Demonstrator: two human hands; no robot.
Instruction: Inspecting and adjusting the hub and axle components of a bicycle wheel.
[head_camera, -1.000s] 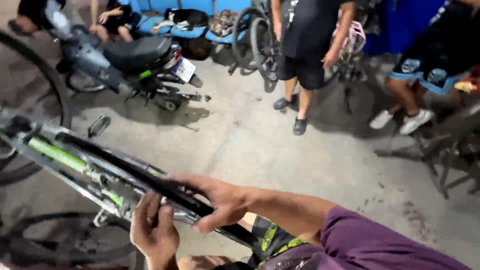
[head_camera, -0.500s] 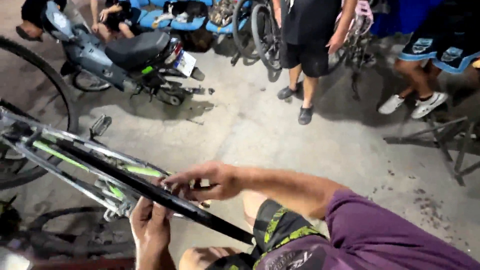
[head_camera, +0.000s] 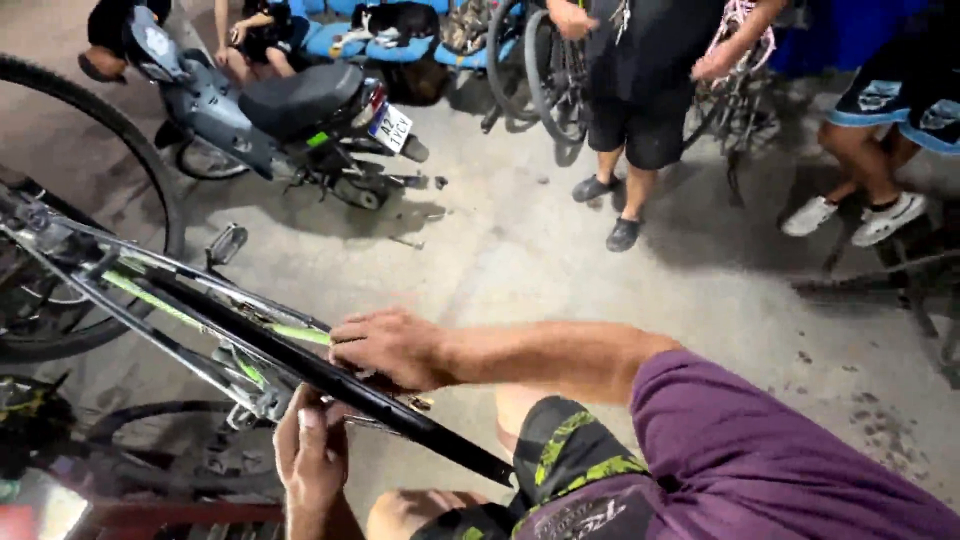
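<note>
Nearest the viewer, the left hand (head_camera: 312, 455) reaches up from below, fingers curled closed around a small part at the underside of the black-and-green metal bicycle frame (head_camera: 215, 335); what that part is cannot be told. Just above, the right hand (head_camera: 392, 348) lies over the long black tube (head_camera: 400, 405), fingers bent loosely and pressing down on it rather than closing around it. The frame slants from upper left to lower right across the person's knee, above the grey concrete floor (head_camera: 560, 270). Further left stands a black spoked bicycle wheel (head_camera: 150, 165). Beyond, a grey motor scooter (head_camera: 270, 115) is parked, and a person in black shorts (head_camera: 640, 110) stands among other bicycles.
</note>
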